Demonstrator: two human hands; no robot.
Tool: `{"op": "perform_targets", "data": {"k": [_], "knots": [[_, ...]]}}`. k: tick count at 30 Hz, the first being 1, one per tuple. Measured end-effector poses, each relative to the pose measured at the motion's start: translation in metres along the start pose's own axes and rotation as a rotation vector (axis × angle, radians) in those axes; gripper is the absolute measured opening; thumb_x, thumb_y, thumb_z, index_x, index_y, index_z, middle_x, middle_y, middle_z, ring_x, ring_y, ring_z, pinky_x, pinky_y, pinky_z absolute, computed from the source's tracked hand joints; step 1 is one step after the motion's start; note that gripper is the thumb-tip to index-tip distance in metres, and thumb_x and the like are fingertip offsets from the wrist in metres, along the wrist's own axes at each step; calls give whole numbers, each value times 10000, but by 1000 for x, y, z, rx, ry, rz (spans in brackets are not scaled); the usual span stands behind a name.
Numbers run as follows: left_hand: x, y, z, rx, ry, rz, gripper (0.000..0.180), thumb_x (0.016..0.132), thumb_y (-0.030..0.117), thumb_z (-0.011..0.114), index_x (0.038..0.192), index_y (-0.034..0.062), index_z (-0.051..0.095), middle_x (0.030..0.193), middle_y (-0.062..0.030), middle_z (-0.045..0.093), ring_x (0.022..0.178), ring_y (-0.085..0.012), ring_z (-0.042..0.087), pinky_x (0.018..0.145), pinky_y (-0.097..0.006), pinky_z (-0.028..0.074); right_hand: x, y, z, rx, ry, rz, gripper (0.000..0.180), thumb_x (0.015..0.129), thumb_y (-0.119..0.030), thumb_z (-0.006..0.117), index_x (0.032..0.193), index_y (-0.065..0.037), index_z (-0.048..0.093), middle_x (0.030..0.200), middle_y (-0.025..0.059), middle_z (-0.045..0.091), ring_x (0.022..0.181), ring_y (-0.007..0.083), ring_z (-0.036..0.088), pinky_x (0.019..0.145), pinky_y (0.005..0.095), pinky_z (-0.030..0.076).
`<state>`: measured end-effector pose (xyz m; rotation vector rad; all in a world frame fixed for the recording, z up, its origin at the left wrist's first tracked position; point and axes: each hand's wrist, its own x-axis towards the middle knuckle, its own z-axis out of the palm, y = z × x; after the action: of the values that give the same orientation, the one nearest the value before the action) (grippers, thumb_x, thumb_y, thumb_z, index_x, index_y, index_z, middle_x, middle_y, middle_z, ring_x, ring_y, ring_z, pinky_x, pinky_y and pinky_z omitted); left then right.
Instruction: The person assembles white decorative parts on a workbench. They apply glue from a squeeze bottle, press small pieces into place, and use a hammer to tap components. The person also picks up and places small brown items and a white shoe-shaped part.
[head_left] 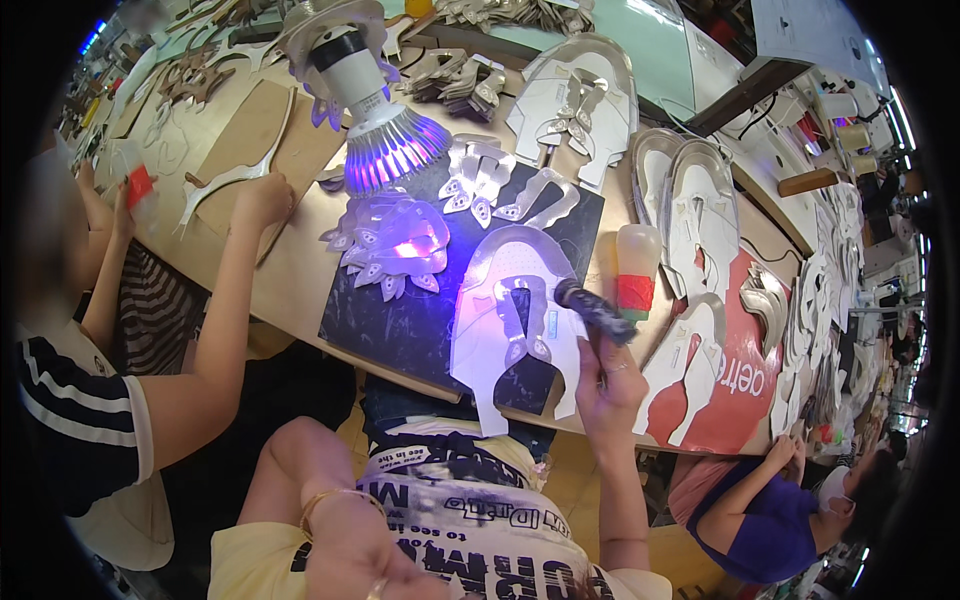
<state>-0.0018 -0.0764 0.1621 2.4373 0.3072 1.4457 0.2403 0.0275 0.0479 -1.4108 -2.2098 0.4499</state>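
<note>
A white shoe upper (478, 335) with a silvery rim lies on a dark board (345, 315) in front of me. Its two long tails hang over the near table edge. My right hand (610, 385) is closed round a hammer (598, 312); its dark, stubby head is over the upper's right side. Most of the handle is hidden by the fingers. My left hand (370, 560), bracelet at its wrist, is bent back against my body at the lower edge, away from the table. Its fingers are partly cut off and unclear.
A lamp (395, 150) throws violet light over stacked silvery trim pieces (390, 245). A bottle with red tape (637, 270) stands right of the board. More uppers (700, 210) lie farther right. Co-workers sit left (190, 400) and right (765, 520).
</note>
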Motion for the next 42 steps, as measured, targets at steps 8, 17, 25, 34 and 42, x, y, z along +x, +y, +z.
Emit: {"op": "perform_targets", "data": {"k": [8, 17, 25, 34, 42], "knots": [[-30, -8, -5, 15, -78, -39, 99, 779, 240, 681, 802, 143, 681, 760, 30, 602, 835, -183, 610, 746, -349, 456, 24, 3, 7, -3, 79, -51, 385, 939, -180, 629, 1321, -139, 614, 793, 145, 630, 586, 308, 631, 534, 415, 507], [-105, -111, 84, 855, 196, -952, 456, 741, 230, 763, 1171, 122, 653, 1396, -174, 472, 1332, -386, 396, 1121, -526, 217, 37, 5, 17, -73, -56, -50, 397, 949, -166, 605, 1346, -139, 596, 787, 148, 627, 590, 321, 627, 546, 435, 497], [-127, -117, 94, 796, 198, -1104, 410, 786, 246, 745, 1170, 127, 666, 1451, -184, 432, 1417, -380, 305, 1179, -583, 49, 26, -4, 27, -59, -136, -96, 484, 937, -168, 618, 1415, -162, 540, 766, 129, 617, 572, 315, 609, 530, 436, 481], [-128, -118, 94, 811, 111, -1064, 271, 790, 162, 723, 1061, 181, 736, 1426, -138, 486, 1396, -339, 358, 1183, -583, 52, 20, -19, 11, -87, -210, -92, 412, 941, -165, 634, 1348, -130, 582, 743, 127, 607, 568, 301, 602, 515, 419, 459], [-130, -118, 95, 821, 122, -1062, 299, 798, 190, 720, 1097, 186, 721, 1419, -127, 494, 1394, -336, 360, 1183, -591, 48, 7, -15, 4, -194, -273, -125, 410, 920, -128, 651, 1328, -122, 607, 706, 117, 589, 550, 301, 586, 504, 417, 441]]}}
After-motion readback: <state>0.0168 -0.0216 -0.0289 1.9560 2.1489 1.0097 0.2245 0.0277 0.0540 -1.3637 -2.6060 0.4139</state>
